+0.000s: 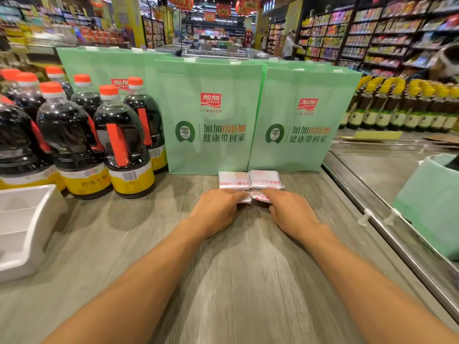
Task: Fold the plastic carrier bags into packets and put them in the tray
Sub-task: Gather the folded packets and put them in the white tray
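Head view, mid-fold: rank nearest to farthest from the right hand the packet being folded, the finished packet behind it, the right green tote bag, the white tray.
1. White-and-red plastic packet being folded: under the right hand.
2. Finished folded white packet: just behind it.
3. Right light-green tote bag: upright behind the packets.
4. White foam tray: far left.

Mint-green tote bags (213,115), red logos; white packets (250,180), red print.

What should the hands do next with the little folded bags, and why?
Probably lift the small packets the left hand and right hand hold and carry them to the white tray on the left: they look fully folded, yet lie on the counter.
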A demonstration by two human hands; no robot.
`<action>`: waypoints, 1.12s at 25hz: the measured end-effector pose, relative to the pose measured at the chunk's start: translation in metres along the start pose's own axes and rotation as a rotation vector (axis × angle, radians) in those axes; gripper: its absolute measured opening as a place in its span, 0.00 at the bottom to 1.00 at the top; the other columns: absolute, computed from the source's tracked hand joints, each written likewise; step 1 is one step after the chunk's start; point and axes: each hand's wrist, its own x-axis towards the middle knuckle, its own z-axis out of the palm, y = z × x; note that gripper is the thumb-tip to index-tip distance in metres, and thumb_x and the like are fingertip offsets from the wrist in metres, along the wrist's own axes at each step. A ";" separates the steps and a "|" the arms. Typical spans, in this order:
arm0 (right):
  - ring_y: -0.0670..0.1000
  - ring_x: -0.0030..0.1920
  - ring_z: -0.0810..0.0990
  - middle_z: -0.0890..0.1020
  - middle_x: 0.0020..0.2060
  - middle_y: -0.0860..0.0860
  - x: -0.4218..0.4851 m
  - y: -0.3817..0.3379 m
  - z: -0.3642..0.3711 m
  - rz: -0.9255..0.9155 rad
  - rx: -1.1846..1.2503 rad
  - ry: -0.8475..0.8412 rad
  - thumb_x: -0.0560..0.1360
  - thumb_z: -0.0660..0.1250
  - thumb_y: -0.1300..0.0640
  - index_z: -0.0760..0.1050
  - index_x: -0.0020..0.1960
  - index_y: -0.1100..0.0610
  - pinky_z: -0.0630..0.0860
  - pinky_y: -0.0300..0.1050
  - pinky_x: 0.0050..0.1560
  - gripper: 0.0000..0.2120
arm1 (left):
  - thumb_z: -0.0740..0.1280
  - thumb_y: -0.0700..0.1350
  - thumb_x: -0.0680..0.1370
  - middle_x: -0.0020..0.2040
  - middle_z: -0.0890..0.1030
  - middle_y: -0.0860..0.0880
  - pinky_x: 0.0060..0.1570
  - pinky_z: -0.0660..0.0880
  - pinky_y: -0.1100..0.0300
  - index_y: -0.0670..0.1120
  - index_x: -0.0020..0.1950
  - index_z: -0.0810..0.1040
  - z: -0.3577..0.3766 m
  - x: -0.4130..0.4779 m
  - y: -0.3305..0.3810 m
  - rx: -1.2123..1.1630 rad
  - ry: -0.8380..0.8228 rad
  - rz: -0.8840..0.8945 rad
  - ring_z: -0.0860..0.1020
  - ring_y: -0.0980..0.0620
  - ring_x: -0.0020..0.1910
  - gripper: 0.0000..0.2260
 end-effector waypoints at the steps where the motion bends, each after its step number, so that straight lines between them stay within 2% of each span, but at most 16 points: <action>1: 0.59 0.50 0.81 0.84 0.53 0.52 -0.004 -0.002 -0.003 0.009 0.007 0.037 0.75 0.63 0.63 0.74 0.61 0.51 0.79 0.53 0.44 0.16 | 0.63 0.39 0.76 0.58 0.85 0.48 0.41 0.77 0.50 0.52 0.68 0.78 -0.004 -0.005 -0.001 -0.011 0.033 0.008 0.82 0.40 0.50 0.22; 5: 0.59 0.50 0.82 0.85 0.54 0.51 -0.021 -0.023 -0.020 -0.040 0.077 0.261 0.68 0.68 0.68 0.77 0.58 0.53 0.79 0.51 0.41 0.21 | 0.62 0.39 0.72 0.48 0.87 0.47 0.34 0.78 0.49 0.53 0.66 0.79 -0.028 -0.029 -0.012 -0.023 0.140 0.024 0.83 0.39 0.42 0.24; 9: 0.57 0.49 0.85 0.86 0.52 0.51 -0.011 -0.067 -0.036 -0.115 0.102 0.397 0.64 0.72 0.70 0.81 0.58 0.54 0.79 0.49 0.39 0.24 | 0.63 0.39 0.73 0.49 0.86 0.51 0.33 0.78 0.49 0.56 0.65 0.78 -0.059 -0.059 -0.041 -0.019 0.228 -0.005 0.84 0.42 0.44 0.22; 12: 0.57 0.49 0.86 0.87 0.52 0.51 0.005 -0.116 -0.043 -0.172 0.151 0.433 0.63 0.73 0.70 0.82 0.57 0.55 0.81 0.50 0.40 0.24 | 0.66 0.37 0.72 0.49 0.86 0.54 0.31 0.78 0.51 0.56 0.63 0.78 -0.088 -0.095 -0.072 0.010 0.276 -0.032 0.84 0.45 0.45 0.23; 15: 0.57 0.46 0.85 0.87 0.50 0.50 0.019 -0.174 -0.044 -0.215 0.163 0.451 0.67 0.72 0.68 0.81 0.58 0.53 0.80 0.50 0.37 0.21 | 0.68 0.37 0.70 0.48 0.86 0.54 0.29 0.76 0.54 0.54 0.62 0.80 -0.114 -0.139 -0.108 0.082 0.340 -0.064 0.84 0.47 0.43 0.22; 20: 0.58 0.45 0.85 0.86 0.49 0.48 0.031 -0.264 -0.044 -0.289 0.222 0.472 0.65 0.73 0.66 0.81 0.58 0.50 0.78 0.51 0.34 0.23 | 0.67 0.37 0.72 0.55 0.86 0.53 0.36 0.78 0.55 0.53 0.63 0.80 -0.152 -0.214 -0.154 0.138 0.378 -0.136 0.84 0.47 0.49 0.21; 22: 0.58 0.45 0.84 0.86 0.49 0.48 0.031 -0.297 -0.043 -0.316 0.240 0.456 0.66 0.74 0.65 0.81 0.59 0.49 0.78 0.50 0.35 0.24 | 0.67 0.37 0.72 0.56 0.85 0.52 0.36 0.80 0.52 0.53 0.63 0.79 -0.167 -0.242 -0.169 0.142 0.380 -0.174 0.84 0.46 0.50 0.21; 26: 0.56 0.48 0.84 0.86 0.52 0.46 0.036 -0.353 -0.042 -0.379 0.287 0.444 0.68 0.72 0.63 0.81 0.60 0.49 0.81 0.50 0.39 0.21 | 0.72 0.36 0.73 0.56 0.86 0.53 0.40 0.79 0.57 0.53 0.61 0.83 -0.189 -0.292 -0.201 0.203 0.398 -0.272 0.84 0.49 0.50 0.20; 28: 0.56 0.48 0.84 0.86 0.51 0.46 0.036 -0.374 -0.041 -0.414 0.303 0.440 0.70 0.70 0.62 0.81 0.59 0.48 0.80 0.50 0.38 0.19 | 0.73 0.35 0.72 0.56 0.86 0.52 0.43 0.81 0.56 0.53 0.61 0.84 -0.197 -0.313 -0.211 0.199 0.411 -0.297 0.85 0.48 0.50 0.20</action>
